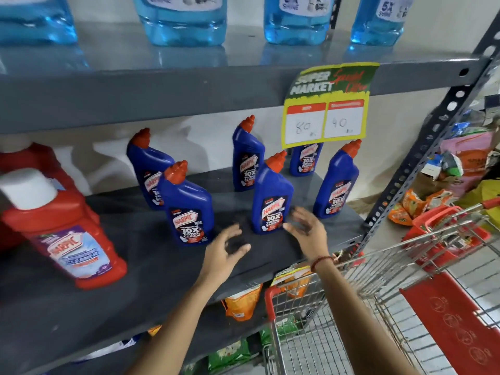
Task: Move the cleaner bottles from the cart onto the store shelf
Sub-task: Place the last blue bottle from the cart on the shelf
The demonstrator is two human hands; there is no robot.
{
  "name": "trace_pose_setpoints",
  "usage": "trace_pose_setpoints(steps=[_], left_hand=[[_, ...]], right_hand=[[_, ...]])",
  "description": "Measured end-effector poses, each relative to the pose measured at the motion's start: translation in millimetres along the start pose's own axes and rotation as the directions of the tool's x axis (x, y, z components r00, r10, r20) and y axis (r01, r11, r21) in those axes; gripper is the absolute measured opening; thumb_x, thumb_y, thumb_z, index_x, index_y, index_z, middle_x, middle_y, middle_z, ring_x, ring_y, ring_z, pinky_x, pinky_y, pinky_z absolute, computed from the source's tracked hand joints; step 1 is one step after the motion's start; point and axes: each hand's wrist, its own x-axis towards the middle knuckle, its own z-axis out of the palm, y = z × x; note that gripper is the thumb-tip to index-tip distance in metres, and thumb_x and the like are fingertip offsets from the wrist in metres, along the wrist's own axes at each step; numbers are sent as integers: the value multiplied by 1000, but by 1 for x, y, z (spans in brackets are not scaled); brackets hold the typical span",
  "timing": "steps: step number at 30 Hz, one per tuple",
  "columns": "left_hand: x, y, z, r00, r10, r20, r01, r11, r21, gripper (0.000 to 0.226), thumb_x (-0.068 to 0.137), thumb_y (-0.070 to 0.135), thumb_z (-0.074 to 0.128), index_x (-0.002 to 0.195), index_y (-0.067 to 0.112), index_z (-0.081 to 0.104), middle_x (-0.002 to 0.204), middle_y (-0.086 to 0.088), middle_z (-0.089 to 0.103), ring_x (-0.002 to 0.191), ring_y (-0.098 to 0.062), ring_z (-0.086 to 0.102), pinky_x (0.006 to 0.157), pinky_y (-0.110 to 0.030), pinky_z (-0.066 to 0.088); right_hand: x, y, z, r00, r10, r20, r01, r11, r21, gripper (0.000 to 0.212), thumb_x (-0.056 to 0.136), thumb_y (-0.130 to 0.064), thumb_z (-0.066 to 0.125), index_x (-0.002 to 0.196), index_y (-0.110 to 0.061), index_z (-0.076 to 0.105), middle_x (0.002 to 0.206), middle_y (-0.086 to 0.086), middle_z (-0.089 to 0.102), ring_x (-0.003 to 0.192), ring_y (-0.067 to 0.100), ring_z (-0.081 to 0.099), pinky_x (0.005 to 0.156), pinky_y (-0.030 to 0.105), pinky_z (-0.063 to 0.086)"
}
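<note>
On the grey shelf [135, 266], everything placed w/ ref to the front-centre blue bottle [272, 196], the one standing upright betw. the two hands. Far left of it: two red bottles w/ white caps, the nearer [67, 234] close to the shelf edge, tilted in this wide view, the other [29, 161] behind it, partly cut off. Left of it: two more blue bottles w/ orange-red caps, one in front [188, 209], one behind [148, 169], upright. Left hand [224, 253] is just left of and below it, fingers spread, holding nothing, not touching the bottle. Behind it: another blue bottle [247, 158] nearer the wall. Right hand [305, 231] is just beside its lower right, fingers apart and empty; fingertips look very near the label, contact unclear bc of blur. Red thread band [323, 261] on that wrist. Right of it: blue bottle [336, 182] at the shelf's right end, and one more [305, 161] behind, its top hidden by a yellow price sign [328, 104] hanging from the shelf above. Above: blue liquid bottles [184, 20] on the upper shelf. Lower right: wire cart [378, 288] w/ red trim; no blue bottles seen in the visible part.
</note>
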Motion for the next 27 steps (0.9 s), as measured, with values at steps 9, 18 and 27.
trace_pose_setpoints(steps=[9,18,27], left_hand=[[-24,-48,-111,951,-42,-308,68,995,72,62,74,17,74,128,14,43,128,-4,49,109,-19,54,87,-28,47],[-13,-53,-121,985,-9,-172,32,991,131,50,82,20,66,126,5,48,126,-14,60,115,-25,57,99,-42,46],[-39,-63,-141,974,22,-224,21,982,188,51,84,20,63,128,1,45,126,-17,59,117,-27,56,99,-41,45]], right_hand=[[-59,-39,112,920,-85,383,97,995,-12,54,84,-10,66,133,-9,43,133,6,50,115,11,50,91,15,46],[-60,-46,164,881,-113,460,183,977,-111,64,87,-4,60,141,-2,25,140,16,45,130,26,44,112,41,36],[-77,-43,183,840,-101,533,177,980,-93,59,87,-10,61,138,-14,32,128,0,53,117,9,50,101,18,41]])
